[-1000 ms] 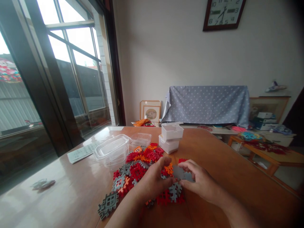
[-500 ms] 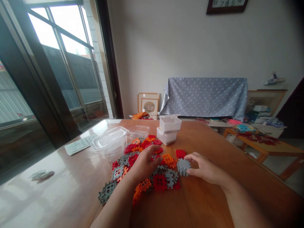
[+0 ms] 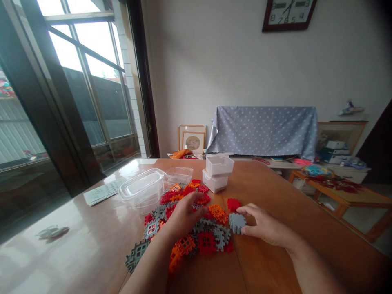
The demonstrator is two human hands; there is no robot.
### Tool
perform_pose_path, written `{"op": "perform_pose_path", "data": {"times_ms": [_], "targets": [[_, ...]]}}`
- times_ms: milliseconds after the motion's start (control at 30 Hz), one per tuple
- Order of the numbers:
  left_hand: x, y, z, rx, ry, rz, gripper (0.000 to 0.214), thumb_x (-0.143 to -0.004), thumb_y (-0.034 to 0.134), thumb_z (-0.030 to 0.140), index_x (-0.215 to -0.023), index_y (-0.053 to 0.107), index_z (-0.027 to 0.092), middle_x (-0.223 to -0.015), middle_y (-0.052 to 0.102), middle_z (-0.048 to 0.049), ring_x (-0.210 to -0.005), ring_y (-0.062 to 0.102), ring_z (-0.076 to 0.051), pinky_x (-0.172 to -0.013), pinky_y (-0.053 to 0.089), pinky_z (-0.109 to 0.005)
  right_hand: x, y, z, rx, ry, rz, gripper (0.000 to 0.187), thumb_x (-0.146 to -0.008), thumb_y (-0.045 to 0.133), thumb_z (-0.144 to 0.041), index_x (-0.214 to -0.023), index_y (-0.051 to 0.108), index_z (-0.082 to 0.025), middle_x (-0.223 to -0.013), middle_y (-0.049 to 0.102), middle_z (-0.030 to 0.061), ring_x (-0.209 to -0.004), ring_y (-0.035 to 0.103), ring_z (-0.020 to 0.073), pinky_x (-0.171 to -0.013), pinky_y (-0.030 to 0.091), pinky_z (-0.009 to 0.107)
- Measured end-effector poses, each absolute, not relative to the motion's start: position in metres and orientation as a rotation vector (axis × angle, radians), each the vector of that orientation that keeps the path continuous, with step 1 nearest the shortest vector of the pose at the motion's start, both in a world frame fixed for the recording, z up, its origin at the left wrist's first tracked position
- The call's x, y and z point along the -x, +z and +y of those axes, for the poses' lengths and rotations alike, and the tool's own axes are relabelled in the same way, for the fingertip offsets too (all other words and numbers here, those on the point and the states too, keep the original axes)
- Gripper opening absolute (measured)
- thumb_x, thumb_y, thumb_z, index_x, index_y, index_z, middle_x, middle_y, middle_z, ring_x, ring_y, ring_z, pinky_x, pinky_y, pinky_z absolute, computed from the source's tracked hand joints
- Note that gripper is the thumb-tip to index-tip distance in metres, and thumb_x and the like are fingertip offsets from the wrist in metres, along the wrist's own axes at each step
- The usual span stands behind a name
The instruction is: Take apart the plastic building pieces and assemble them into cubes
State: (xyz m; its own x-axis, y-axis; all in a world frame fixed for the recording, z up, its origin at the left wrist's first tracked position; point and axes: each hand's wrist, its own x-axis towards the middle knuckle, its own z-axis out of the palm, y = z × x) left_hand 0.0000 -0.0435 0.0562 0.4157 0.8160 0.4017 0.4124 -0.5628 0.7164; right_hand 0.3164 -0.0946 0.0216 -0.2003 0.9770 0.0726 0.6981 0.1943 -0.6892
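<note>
A heap of red, orange and grey interlocking plastic blocks (image 3: 207,243), notched along their edges, lies on the wooden table. My left hand (image 3: 188,212) is over the middle of the heap, its thumb and fingers apart and curved, with no block visibly gripped. At the heap's right side, my right hand (image 3: 263,224) holds light grey notched blocks (image 3: 237,223), seemingly a small stack, by their edge between thumb and fingers. Just behind them lies a red block (image 3: 234,204). An orange block (image 3: 217,212) sits between my two hands.
Two white plastic boxes (image 3: 215,183) are stacked behind the heap. Clear plastic containers (image 3: 142,185) stand at the back left, beside a sheet of paper (image 3: 102,192). A small clear plastic packet (image 3: 52,232) lies at the left. Beyond the table's right edge is a low wooden table (image 3: 364,198).
The camera view has tilted up slightly, so everything sits lower in the picture. Both hands keep nearly the same places, the right still at the grey blocks.
</note>
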Motion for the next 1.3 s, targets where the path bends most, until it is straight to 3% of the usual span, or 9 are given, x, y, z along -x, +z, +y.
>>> {"op": "perform_pose_path", "data": {"times_ms": [100,200,367,500,700,1033,1300], "targets": [[0.006,0.058,-0.04,-2.153,1.026,1.078,0.032,-0.093,0.06,0.033,-0.123,0.064,0.025,-0.128,0.068,-0.0068,-0.117,0.063,-0.024,-0.102,0.049,-0.038,-0.316,0.023,-0.095,1.537,0.724,-1.931,0.054,-0.077,0.075,-0.037,-0.129,0.062,-0.025,-0.129,0.06,0.0084,-0.121,0.058,0.0278,-0.106,0.045,0.04],[0.018,0.058,-0.032,-2.124,1.05,1.137,0.029,-0.093,0.054,0.027,-0.121,0.063,0.023,-0.125,0.069,-0.0076,-0.115,0.064,-0.023,-0.099,0.05,-0.037,-0.314,0.023,-0.094,1.491,0.678,-1.893,0.043,-0.081,0.07,-0.035,-0.123,0.065,-0.024,-0.123,0.063,0.0085,-0.118,0.06,0.0268,-0.105,0.046,0.041],[0.039,0.051,-0.016,-2.094,0.986,1.405,0.031,-0.085,0.052,0.018,-0.114,0.063,0.019,-0.117,0.07,-0.0077,-0.109,0.065,-0.023,-0.093,0.05,-0.035,-0.312,0.015,-0.087,1.471,0.58,-1.83,0.032,-0.088,0.061,-0.035,-0.117,0.067,-0.023,-0.115,0.066,0.0084,-0.111,0.063,0.0259,-0.1,0.049,0.041],[0.041,0.053,-0.019,-2.212,0.712,1.638,0.028,-0.082,0.057,0.025,-0.109,0.063,0.02,-0.111,0.071,-0.0086,-0.103,0.064,-0.025,-0.085,0.047,-0.033,-0.312,0.007,-0.082,1.49,0.516,-1.797,0.032,-0.088,0.062,-0.037,-0.117,0.067,-0.023,-0.112,0.067,0.0077,-0.108,0.063,0.0253,-0.097,0.05,0.039],[0.032,0.057,-0.029,-2.413,0.489,1.81,0.031,-0.082,0.059,0.034,-0.11,0.064,0.023,-0.118,0.068,-0.0104,-0.11,0.058,-0.032,-0.09,0.042,-0.039,-0.309,0.004,-0.081,1.5,0.495,-1.771,0.034,-0.089,0.061,-0.043,-0.118,0.067,-0.024,-0.11,0.067,0.0071,-0.104,0.064,0.0247,-0.094,0.051,0.039],[0.032,0.045,-0.022,-2.468,0.497,1.881,0.019,-0.084,0.051,0.03,-0.098,0.063,0.022,-0.109,0.07,-0.0112,-0.106,0.057,-0.035,-0.086,0.04,-0.042,-0.305,0.006,-0.081,1.507,0.501,-1.766,0.034,-0.091,0.059,-0.044,-0.117,0.067,-0.023,-0.106,0.066,0.0075,-0.101,0.063,0.025,-0.091,0.051,0.04],[0.033,0.047,-0.024,-2.444,0.59,1.817,0.02,-0.08,0.056,0.028,-0.098,0.065,0.024,-0.112,0.07,-0.0095,-0.109,0.056,-0.035,-0.089,0.039,-0.044,-0.302,0.009,-0.084,1.505,0.474,-1.795,0.032,-0.092,0.058,-0.042,-0.117,0.067,-0.023,-0.105,0.066,0.0064,-0.1,0.063,0.0239,-0.09,0.051,0.038]]}}
